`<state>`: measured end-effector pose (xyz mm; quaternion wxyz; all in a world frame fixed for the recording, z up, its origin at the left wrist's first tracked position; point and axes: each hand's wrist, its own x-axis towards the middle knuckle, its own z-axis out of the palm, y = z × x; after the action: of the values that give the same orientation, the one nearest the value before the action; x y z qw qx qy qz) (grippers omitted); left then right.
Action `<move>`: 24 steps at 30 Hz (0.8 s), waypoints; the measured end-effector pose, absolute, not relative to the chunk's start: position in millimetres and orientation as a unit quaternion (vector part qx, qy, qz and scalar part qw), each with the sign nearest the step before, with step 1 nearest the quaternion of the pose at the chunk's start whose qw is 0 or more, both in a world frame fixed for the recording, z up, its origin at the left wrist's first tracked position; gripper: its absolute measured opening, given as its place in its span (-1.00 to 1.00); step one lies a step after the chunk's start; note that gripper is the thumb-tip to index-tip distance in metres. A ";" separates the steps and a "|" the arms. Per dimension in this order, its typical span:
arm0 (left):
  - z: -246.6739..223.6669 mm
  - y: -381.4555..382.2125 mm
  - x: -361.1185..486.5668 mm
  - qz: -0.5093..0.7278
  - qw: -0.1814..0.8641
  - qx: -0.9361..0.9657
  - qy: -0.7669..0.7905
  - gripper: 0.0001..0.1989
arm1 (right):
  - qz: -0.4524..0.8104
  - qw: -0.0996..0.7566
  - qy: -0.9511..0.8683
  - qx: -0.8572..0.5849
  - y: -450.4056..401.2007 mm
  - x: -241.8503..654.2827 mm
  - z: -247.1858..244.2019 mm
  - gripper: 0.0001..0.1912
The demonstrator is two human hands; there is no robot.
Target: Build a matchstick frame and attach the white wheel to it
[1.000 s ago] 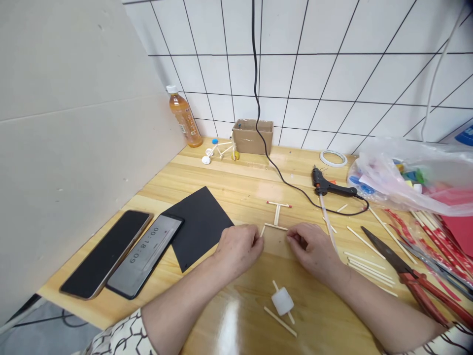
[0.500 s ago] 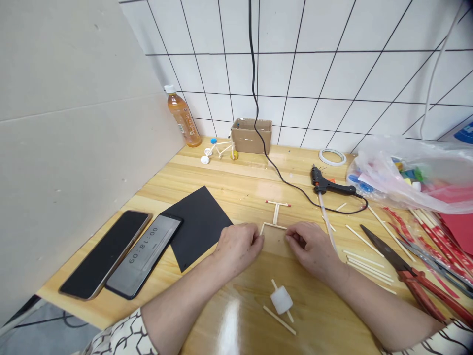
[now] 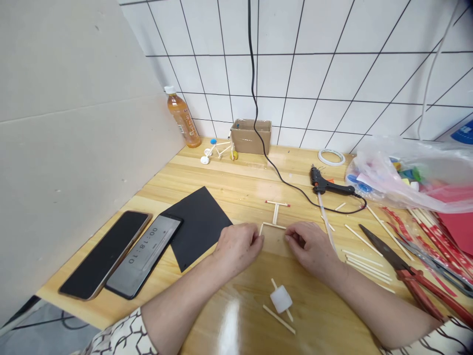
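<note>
A small frame of thin wooden sticks (image 3: 275, 215) lies flat on the table between my hands. Red tips mark both ends of its far crosspiece, and a paired stem joins that to a nearer crossbar. My left hand (image 3: 240, 242) is closed, thumb and finger pinching a short wooden stick (image 3: 261, 229) at the crossbar's left end. At the right end, my right hand (image 3: 312, 246) is closed with its fingertips together; whatever is between them is hidden. Nearer to me lie a white cylinder on a stick (image 3: 281, 299) and a loose stick (image 3: 279, 319).
On the right are a glue gun (image 3: 328, 186), cut sticks (image 3: 367, 264), red-handled scissors (image 3: 402, 271) and a plastic bag (image 3: 424, 172). Black paper (image 3: 201, 222) and two phones (image 3: 142, 256) lie left. Behind stand a bottle (image 3: 183, 118), a stick model (image 3: 219, 148), a cardboard box (image 3: 249, 138) and a tape roll (image 3: 331, 157).
Both hands and the stick frame stay nearly still. The phone's timer has gone from 00:18:09 to 00:18:10.
</note>
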<state>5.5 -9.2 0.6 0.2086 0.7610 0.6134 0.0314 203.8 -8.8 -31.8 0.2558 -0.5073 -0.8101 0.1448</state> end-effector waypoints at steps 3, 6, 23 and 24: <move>1.5 -9.7 5.8 0.028 0.207 0.761 0.614 -0.73 | 0.142 0.256 -0.811 -0.506 -8.7 203.8 -31.8 -0.89; 1.6 -10.0 5.6 0.029 0.204 0.765 0.610 -0.74 | 0.141 0.255 -0.813 -0.504 -8.7 203.8 -31.6 -0.89; 0.1 -10.0 5.7 0.023 0.199 0.764 0.614 -0.75 | 0.139 0.253 -0.815 -0.503 -9.3 203.2 -30.1 -0.89; 0.0 -10.2 6.0 0.022 0.199 0.762 0.616 -0.75 | 0.138 0.253 -0.815 -0.503 -9.3 203.2 -30.2 -0.89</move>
<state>6.0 -10.2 0.0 0.1990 0.7620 0.6159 0.0223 203.2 -9.3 -30.2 0.2531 -0.5032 -0.8146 0.1384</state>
